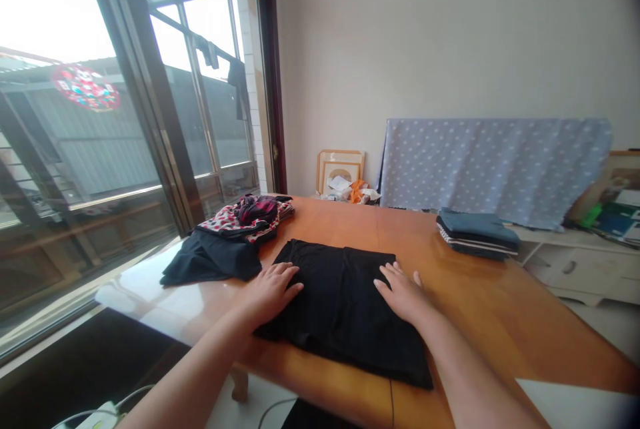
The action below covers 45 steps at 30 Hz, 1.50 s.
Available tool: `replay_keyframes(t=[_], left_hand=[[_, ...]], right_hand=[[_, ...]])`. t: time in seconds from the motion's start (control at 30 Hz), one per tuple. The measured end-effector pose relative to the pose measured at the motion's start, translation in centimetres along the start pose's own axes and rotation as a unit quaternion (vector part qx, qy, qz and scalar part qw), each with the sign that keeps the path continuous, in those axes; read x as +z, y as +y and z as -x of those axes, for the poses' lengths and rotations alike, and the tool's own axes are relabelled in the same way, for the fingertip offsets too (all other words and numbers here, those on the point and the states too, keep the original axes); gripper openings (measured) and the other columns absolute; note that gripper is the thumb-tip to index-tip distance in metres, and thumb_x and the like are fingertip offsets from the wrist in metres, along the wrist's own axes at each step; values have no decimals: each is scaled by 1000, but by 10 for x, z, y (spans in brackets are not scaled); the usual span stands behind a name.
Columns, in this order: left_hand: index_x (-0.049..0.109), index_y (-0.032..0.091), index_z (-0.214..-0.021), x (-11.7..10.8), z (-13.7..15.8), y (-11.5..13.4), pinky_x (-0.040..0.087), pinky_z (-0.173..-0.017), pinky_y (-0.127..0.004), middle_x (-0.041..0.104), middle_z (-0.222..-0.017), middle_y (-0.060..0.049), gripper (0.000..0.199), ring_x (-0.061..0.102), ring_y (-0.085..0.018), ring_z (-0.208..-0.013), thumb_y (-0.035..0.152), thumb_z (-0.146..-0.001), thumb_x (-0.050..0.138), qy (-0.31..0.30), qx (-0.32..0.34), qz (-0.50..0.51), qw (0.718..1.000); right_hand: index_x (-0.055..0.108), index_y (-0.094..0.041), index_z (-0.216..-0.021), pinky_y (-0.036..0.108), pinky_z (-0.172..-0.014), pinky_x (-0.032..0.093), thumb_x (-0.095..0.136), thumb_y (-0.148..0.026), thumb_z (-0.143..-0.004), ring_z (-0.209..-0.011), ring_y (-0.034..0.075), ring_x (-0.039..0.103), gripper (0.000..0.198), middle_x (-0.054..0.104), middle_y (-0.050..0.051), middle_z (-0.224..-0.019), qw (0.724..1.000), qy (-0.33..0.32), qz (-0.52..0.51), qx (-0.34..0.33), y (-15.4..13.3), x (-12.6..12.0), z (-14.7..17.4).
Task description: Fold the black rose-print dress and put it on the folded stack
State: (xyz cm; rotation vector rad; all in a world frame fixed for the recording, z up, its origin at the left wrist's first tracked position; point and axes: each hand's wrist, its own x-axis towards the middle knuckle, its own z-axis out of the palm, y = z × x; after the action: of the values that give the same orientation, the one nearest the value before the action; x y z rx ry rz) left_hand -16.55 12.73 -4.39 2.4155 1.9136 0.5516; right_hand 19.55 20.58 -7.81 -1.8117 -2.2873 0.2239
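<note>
A black garment [340, 309] lies spread in a flat, roughly rectangular shape on the wooden table [480, 322], its lower edge close to the table's front edge. My left hand [275, 290] rests on its left side, palm down with the fingers stretched out. On the right side, my right hand [400, 289] lies flat with its fingers spread over the cloth. Neither hand grips the fabric. What kind of garment it is I cannot make out.
Left of the garment sits a loose pile of clothes [245, 219] with a dark cloth [213, 257] in front. A folded stack of clothes [477, 234] stands at the back right. Behind the table hangs a dotted blue cloth [490, 169]; a window [125, 115] is at left.
</note>
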Motion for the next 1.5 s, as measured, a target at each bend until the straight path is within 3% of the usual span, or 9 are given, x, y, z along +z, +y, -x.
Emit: replay_keyframes(t=[0.17, 0.3, 0.4, 0.53, 0.6, 0.9, 1.0, 1.2, 1.5], left_hand=[[56, 25, -136, -2, 7, -5, 33, -111, -43, 53, -143, -11, 56, 45, -29, -133, 60, -96, 41, 5, -49, -12, 999], [68, 21, -106, -19, 7, 14, 46, -91, -33, 68, -106, -8, 42, 61, -23, -101, 56, -93, 49, 18, -13, 136, 990], [67, 18, -91, -35, 12, 35, 46, -70, -27, 67, -82, -3, 43, 61, -17, -77, 58, -92, 50, -93, -12, 313, 945], [68, 18, -98, -44, 22, 49, 47, -70, -27, 70, -80, -4, 38, 64, -17, -75, 53, -88, 59, -290, -12, 426, 857], [67, 18, -97, -43, 25, 47, 48, -70, -27, 71, -79, -4, 35, 64, -17, -74, 51, -86, 62, -310, -25, 440, 843], [60, 17, -87, -29, 25, 2, 44, -67, -25, 64, -73, -1, 21, 58, -15, -70, 37, -82, 58, -109, -95, 435, 889], [59, 18, -87, -26, 33, -13, 42, -65, -24, 60, -73, 2, 16, 55, -14, -69, 31, -76, 58, -102, -98, 401, 905], [60, 18, -90, -29, 46, -23, 34, -57, -22, 54, -75, 4, 20, 47, -11, -66, 23, -71, 58, -145, -70, 374, 913], [70, 19, -85, -38, 45, -14, 40, -66, -23, 55, -88, 0, 17, 52, -15, -80, 21, -68, 64, -168, -31, 305, 937]], right_hand=[[48, -20, -147, 61, -118, 3, 38, -46, -98, -150, 28, 23, 56, 40, 11, -156, 1000, 24, -11, -3, -1, 2, 1], [53, -19, -142, 55, -120, 15, 43, -43, -96, -147, 27, 32, 53, 47, 11, -152, 995, 72, -45, -54, -2, 2, 1], [58, -17, -138, 47, -118, 26, 46, -41, -95, -144, 27, 37, 50, 52, 13, -147, 989, 98, -74, -87, -2, 4, -1], [61, -15, -134, 42, -115, 36, 46, -39, -95, -140, 26, 43, 48, 56, 14, -143, 983, 122, -97, -93, 0, 7, -2], [63, -17, -132, 42, -114, 37, 46, -38, -95, -138, 26, 46, 46, 58, 12, -141, 981, 138, -103, -94, 0, 6, -2], [67, -24, -98, 33, -90, 49, 55, -26, -88, -99, 20, 64, 17, 69, 3, -102, 948, 157, -178, -213, -53, -33, 33], [66, -25, -96, 28, -79, 48, 56, -23, -87, -85, 16, 63, 13, 68, 0, -93, 942, 71, -167, -281, -90, -49, 59], [62, -26, -117, 31, -89, 43, 58, -16, -83, -99, 19, 59, 36, 66, 1, -108, 910, -16, -77, -407, -145, -53, 95], [63, -24, -97, 34, -80, 36, 53, -15, -85, -90, 20, 53, 18, 63, 3, -97, 914, 9, 3, -406, -166, -18, 93]])
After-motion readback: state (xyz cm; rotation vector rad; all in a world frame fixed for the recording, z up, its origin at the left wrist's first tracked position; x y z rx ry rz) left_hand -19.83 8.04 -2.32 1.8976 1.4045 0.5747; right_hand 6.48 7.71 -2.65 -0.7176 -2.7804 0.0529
